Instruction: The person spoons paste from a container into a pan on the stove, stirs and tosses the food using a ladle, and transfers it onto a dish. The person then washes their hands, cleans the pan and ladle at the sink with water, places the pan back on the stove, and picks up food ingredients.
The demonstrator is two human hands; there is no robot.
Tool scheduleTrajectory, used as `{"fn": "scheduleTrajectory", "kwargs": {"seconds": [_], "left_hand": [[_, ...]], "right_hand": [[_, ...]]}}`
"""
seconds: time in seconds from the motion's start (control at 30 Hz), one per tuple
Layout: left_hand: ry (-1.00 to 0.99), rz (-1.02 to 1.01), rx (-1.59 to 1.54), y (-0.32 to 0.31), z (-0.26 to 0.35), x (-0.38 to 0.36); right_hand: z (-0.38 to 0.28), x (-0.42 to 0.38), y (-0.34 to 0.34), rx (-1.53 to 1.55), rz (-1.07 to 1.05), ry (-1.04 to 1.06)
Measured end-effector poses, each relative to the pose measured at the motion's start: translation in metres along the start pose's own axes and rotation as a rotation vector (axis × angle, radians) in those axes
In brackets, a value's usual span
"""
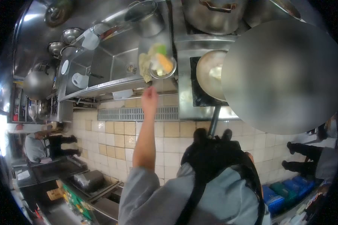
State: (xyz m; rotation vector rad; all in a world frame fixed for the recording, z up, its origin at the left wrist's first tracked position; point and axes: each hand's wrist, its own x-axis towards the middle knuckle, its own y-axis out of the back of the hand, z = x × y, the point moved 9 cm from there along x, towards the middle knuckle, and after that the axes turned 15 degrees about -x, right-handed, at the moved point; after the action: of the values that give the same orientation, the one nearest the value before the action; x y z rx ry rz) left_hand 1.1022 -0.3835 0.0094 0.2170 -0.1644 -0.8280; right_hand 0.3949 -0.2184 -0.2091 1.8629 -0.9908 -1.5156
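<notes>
My left hand (149, 98) reaches out over the floor in front of the counter, its fingers drawn together. Whatever they hold, if anything, is too small and blurred to name. Just beyond the fingertips is a metal bowl (172, 72) with orange, white and green pieces of food in it. A crumpled yellowish, cloth-like thing (144, 67) lies against the bowl's left side. To the right, a frying pan (204, 77) sits on the black stove top, its dark handle (214, 122) pointing toward my body. My right hand is out of sight; only a sliver of arm shows.
A steel sink (109, 50) adjoins the counter on the left. Large pots (214, 17) stand behind the stove. A floor drain grate (120, 114) runs below the counter. People stand at far left (35, 144) and far right (326, 161). A big blurred disc covers the upper right.
</notes>
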Motion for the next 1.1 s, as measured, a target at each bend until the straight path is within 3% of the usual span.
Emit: {"fn": "scheduleTrajectory", "kwargs": {"seconds": [0.03, 0.1, 0.2, 0.33, 0.4, 0.43, 0.53, 0.6, 0.63, 0.7, 0.97, 1.07, 1.1], "left_hand": [[-0.042, -0.047, 0.054, -0.010, 0.019, 0.024], [-0.014, -0.092, 0.058, -0.025, 0.004, 0.077], [-0.040, 0.031, 0.211, -0.039, 0.015, 0.123], [-0.069, 0.084, 0.257, -0.056, -0.002, 0.165], [0.087, -0.200, 0.424, -0.079, -0.013, 0.176], [0.087, -0.204, 0.424, -0.084, -0.005, 0.172], [-0.041, -0.148, 0.189, -0.097, 0.032, 0.159], [-0.112, -0.171, -0.326, -0.102, 0.059, 0.151], [-0.109, -0.170, -0.322, -0.099, 0.075, 0.148], [-0.013, -0.129, -0.716, -0.090, 0.106, 0.150], [-0.269, -0.113, -1.098, -0.019, 0.227, 0.145], [-0.159, -0.059, -1.162, -0.013, 0.241, 0.111], [0.011, -0.170, -1.201, -0.023, 0.228, 0.103]], "right_hand": [[0.017, 0.002, -0.019, 0.003, 0.003, -0.008], [0.064, 0.006, -0.064, 0.401, 0.077, -0.007], [0.028, -0.030, -0.023, 0.193, 0.024, -0.120], [0.016, -0.043, -0.011, 0.200, 0.021, -0.164], [0.016, -0.048, -0.008, 0.216, 0.024, -0.177], [0.015, -0.050, -0.008, 0.224, 0.025, -0.182], [0.016, -0.055, -0.006, 0.241, 0.032, -0.193], [0.016, -0.058, -0.007, 0.249, 0.035, -0.198], [0.017, -0.060, -0.008, 0.256, 0.035, -0.198], [0.017, -0.062, -0.007, 0.265, 0.040, -0.197], [0.021, -0.063, -0.004, 0.323, 0.074, -0.172], [0.011, -0.061, 0.008, 0.371, 0.110, -0.146], [0.001, -0.065, 0.019, 0.391, 0.127, -0.142]]}}
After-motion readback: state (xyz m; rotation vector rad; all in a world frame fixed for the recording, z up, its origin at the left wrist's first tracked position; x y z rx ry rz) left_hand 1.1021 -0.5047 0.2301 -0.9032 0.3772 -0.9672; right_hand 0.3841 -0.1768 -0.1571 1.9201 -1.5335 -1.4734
